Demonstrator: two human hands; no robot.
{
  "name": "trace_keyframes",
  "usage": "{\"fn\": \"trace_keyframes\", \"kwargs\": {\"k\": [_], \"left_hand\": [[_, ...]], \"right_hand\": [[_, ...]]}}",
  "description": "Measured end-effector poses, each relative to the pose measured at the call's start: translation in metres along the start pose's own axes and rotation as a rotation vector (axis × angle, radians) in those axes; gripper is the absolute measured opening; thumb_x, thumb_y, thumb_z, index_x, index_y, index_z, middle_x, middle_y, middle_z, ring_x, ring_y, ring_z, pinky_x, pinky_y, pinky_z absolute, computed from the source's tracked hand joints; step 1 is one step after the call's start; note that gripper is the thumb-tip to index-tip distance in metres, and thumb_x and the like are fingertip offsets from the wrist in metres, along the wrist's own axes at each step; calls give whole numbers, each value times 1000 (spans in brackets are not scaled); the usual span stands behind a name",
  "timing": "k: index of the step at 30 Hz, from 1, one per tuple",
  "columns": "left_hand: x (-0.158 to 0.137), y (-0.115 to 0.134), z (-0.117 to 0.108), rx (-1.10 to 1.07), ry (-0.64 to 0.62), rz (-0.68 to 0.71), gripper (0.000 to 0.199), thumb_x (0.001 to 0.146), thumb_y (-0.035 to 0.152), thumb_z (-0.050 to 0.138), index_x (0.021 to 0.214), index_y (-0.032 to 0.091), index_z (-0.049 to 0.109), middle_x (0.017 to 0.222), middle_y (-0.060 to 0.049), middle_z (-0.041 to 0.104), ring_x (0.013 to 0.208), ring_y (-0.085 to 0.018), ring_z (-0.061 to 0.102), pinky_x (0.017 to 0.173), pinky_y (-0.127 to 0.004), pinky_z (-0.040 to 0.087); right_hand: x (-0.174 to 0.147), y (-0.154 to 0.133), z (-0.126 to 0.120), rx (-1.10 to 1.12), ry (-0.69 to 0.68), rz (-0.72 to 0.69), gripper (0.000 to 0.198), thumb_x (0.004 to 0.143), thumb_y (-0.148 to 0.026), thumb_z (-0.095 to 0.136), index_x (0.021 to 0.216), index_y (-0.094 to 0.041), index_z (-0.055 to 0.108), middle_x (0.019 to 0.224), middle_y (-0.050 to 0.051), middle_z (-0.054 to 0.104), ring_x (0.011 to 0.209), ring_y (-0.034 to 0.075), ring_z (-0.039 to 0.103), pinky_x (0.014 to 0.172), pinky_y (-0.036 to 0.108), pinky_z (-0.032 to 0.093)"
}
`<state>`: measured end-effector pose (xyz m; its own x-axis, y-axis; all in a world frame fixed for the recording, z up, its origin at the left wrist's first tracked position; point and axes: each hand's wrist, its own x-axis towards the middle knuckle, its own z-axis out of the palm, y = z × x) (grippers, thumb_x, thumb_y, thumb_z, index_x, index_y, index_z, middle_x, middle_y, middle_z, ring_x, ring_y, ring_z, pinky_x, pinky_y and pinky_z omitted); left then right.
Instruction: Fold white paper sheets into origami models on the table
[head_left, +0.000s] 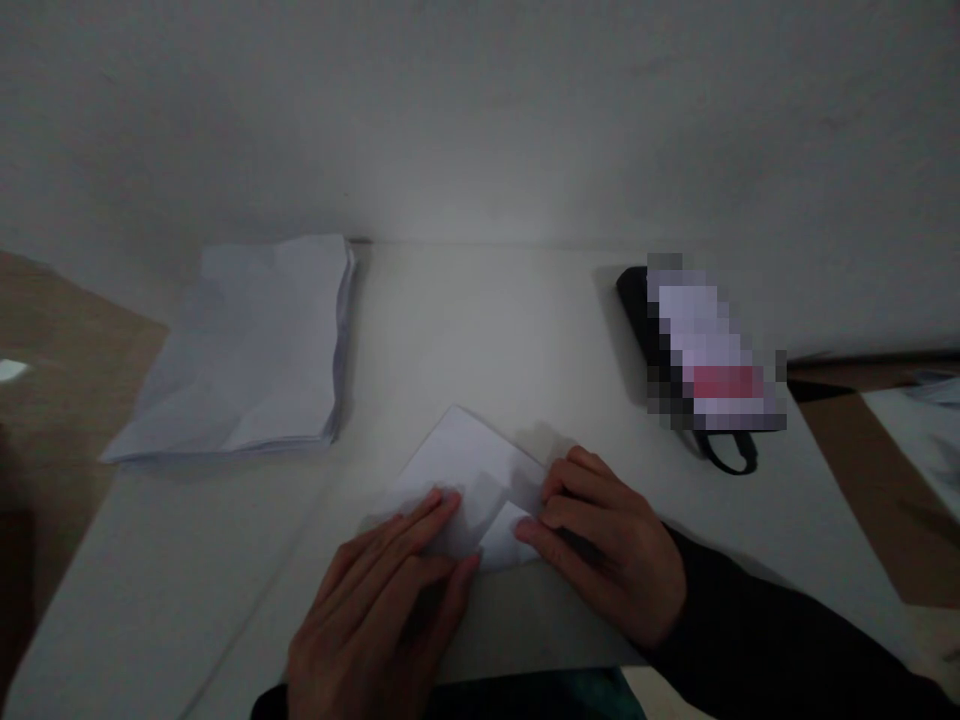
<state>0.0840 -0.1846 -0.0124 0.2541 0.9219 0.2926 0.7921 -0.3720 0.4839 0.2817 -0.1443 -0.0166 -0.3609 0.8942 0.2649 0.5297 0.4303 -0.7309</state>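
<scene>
A folded sheet of white paper lies on the table near its front edge, one corner pointing away from me. At its near right side a small flap is folded over. My left hand rests flat on the left part of the paper, fingers stretched out, thumb tip at the flap's left end. My right hand grips the right side of the paper, its thumb pressing on the flap and its other fingers curled at the edge.
On the left of the white table lies a stack of white paper. At the right sits a black case with a strap loop, a blurred-out phone-like object on top. A pale wall stands behind the table.
</scene>
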Motion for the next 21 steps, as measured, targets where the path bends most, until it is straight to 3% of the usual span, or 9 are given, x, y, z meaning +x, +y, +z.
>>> {"fn": "trace_keyframes", "kwargs": {"k": [9,21], "left_hand": [[2,-5,-4,-27,-21,75,10,83,22,57,92,21,61,114,-2,64,104,-19,60,83,-36,52],[0,-6,0,-50,-38,59,13,83,20,58,96,21,61,118,0,62,110,-15,56,90,-34,46]], "right_hand": [[5,-9,0,-22,-35,170,25,80,-19,59,56,-17,56,61,1,51,67,14,44,65,33,36],[10,-17,-2,-97,-88,302,29,79,-27,64,52,-17,58,60,-1,54,73,16,43,70,36,26]]}}
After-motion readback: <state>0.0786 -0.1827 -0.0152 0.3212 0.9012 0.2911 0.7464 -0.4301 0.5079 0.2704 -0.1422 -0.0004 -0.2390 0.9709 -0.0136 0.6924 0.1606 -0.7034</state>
